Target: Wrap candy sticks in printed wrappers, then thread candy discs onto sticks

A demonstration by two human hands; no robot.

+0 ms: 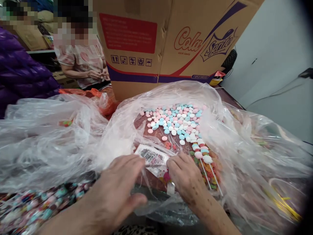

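Note:
A small printed plastic packet (152, 157), white with dark text, lies between my hands. My left hand (123, 182) is at its left edge with fingers stretched and thumb apart. My right hand (183, 173) has its fingers curled closed at the packet's right edge, seemingly pinching it; the fingertips are partly hidden. Beyond them, pink, blue and white tablet candies (179, 119) are spread loose on clear plastic. Right of my right hand, two candy skewers (203, 156) on white sticks lie side by side over colourful ring-shaped sweets (215, 174).
Crumpled clear plastic bags (58, 137) surround the work area. A large cardboard box (137, 36) stands behind the candies. Wrapped sweets (44, 209) are heaped at lower left. An orange bag (105, 102) lies by the box. Another person (81, 62) is at the back left.

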